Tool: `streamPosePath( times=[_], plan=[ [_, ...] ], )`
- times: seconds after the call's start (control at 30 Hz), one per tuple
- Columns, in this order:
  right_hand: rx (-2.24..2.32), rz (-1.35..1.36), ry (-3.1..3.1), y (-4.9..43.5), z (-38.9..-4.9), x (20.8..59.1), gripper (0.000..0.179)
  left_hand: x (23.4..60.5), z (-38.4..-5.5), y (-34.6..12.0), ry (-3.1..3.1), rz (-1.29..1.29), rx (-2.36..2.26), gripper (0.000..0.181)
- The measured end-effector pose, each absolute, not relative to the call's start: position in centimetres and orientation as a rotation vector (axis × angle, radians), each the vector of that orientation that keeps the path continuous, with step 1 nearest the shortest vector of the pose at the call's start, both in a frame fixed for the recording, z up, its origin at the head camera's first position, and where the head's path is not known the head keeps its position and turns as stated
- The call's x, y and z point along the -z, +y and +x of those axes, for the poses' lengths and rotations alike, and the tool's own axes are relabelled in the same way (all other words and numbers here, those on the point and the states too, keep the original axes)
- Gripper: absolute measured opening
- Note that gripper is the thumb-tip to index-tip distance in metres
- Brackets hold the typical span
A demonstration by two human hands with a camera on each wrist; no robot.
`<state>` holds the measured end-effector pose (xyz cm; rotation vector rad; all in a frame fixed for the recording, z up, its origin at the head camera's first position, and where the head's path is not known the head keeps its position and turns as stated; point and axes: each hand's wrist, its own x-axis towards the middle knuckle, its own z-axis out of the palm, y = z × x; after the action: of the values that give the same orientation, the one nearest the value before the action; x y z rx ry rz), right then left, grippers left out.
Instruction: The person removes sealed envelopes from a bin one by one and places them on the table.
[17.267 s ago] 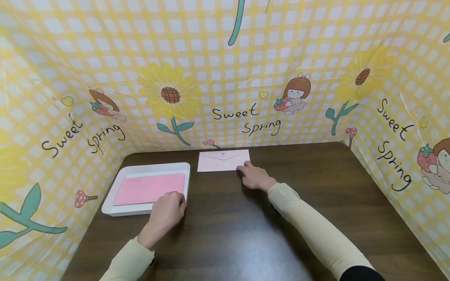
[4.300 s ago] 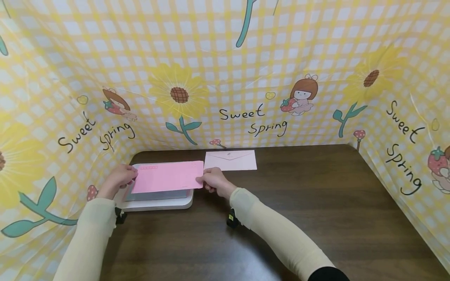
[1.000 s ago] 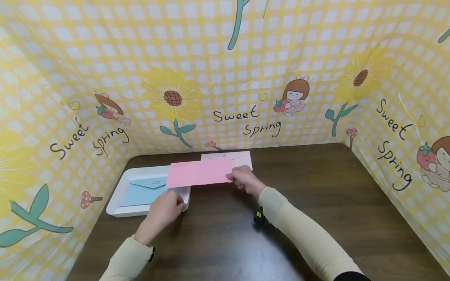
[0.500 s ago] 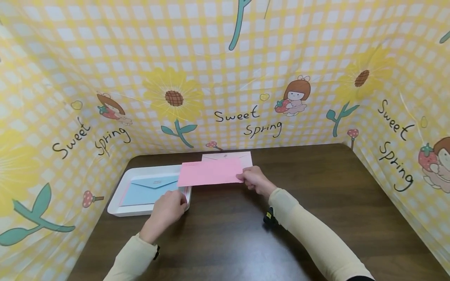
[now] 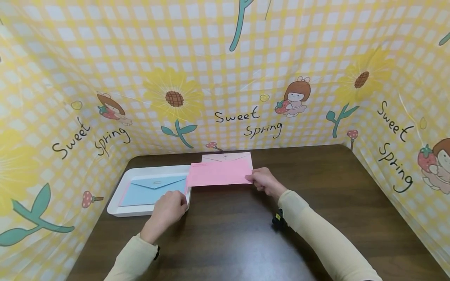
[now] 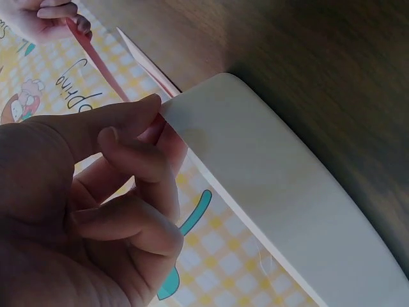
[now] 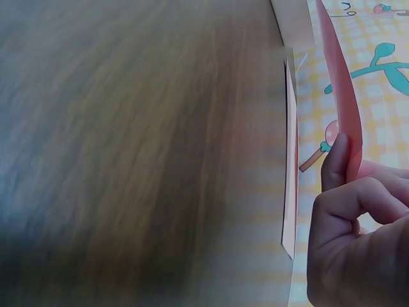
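Observation:
My right hand (image 5: pixel 265 181) pinches a bright pink envelope (image 5: pixel 218 173) by its right edge. In the right wrist view, thumb and fingers grip this envelope (image 7: pixel 345 96) above the table. It overlaps a pale pink envelope (image 5: pixel 226 157) with a pointed flap, which lies at the table's back edge. With thumb and fingertips, my left hand (image 5: pixel 166 208) holds the rim of the white tray (image 5: pixel 131 211) at its near right corner; the left wrist view shows the pinch on the tray wall (image 6: pixel 275 179). Inside the tray a light blue envelope (image 5: pixel 151 195) lies flap up, pink edges showing beneath it.
The dark wooden table (image 5: pixel 225 242) extends in front of the tray and to the right. A yellow checked cloth (image 5: pixel 225 78) with flowers and lettering stands as a wall along the back and both sides.
The bright pink envelope lay in the tray, then both hands held it above. Now my right hand has drawn it rightward, uncovering the blue envelope. My left hand moved to the tray's near right corner.

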<state>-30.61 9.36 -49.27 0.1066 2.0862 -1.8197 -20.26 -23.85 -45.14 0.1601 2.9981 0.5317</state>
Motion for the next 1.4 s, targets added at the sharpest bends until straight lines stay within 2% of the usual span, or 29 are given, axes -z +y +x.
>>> streamPosePath(
  times=[0.23,0.67,0.97,1.13,1.4],
  plan=[
    [1.801,0.13,2.103,10.8,-30.5,49.5,0.029,45.2,-20.2,-23.7,3.006,0.15,-0.527,0.008],
    [1.771,0.164,2.114,13.6,-30.1,50.1,0.035,45.6,-20.1,-23.8,2.991,0.135,-0.544,0.009],
    [1.698,0.171,2.169,15.6,-29.9,50.5,0.032,45.3,-20.1,-23.7,2.995,0.15,-0.533,0.009],
    [1.713,0.159,2.153,16.2,-29.4,51.0,0.037,45.2,-20.2,-23.7,3.003,0.15,-0.522,0.01],
    [1.706,0.141,2.155,16.8,-29.0,51.2,0.035,45.4,-20.2,-23.7,3.0,0.138,-0.523,0.011]
  ],
)
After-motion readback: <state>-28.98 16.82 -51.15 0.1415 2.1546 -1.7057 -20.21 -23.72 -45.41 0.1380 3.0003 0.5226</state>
